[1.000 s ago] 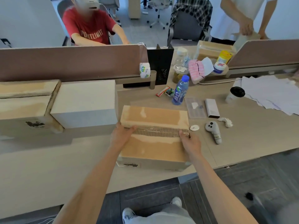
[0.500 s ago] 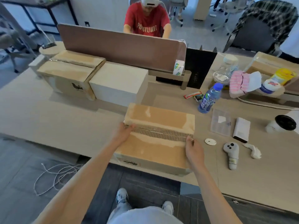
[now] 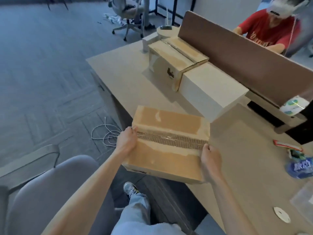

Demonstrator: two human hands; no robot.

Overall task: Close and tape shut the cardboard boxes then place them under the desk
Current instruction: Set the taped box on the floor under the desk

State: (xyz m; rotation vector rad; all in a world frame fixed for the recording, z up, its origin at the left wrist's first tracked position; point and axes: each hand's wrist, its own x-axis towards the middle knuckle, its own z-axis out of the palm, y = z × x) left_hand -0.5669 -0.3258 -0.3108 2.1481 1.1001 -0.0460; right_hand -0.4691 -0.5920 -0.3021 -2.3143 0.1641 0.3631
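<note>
A closed brown cardboard box [image 3: 169, 146] with clear tape along its centre seam is held between both hands, overhanging the desk's [image 3: 122, 78] front edge. My left hand [image 3: 127, 141] grips its left end at the seam. My right hand [image 3: 210, 160] grips its right end. Farther back on the desk sits another brown cardboard box [image 3: 176, 55] with a seam along its top, and beside it a white box [image 3: 210, 89].
A grey chair [image 3: 47, 189] stands at lower left, a white cable [image 3: 106, 133] lies on the floor below the box. A brown divider [image 3: 245, 56] runs behind the boxes, with a person in red beyond it. A blue-labelled bottle [image 3: 301, 167] and small items lie at right.
The box has been drawn toward the desk's front edge and now overhangs it, both hands still on its ends. My view has swung left, showing floor and chair.
</note>
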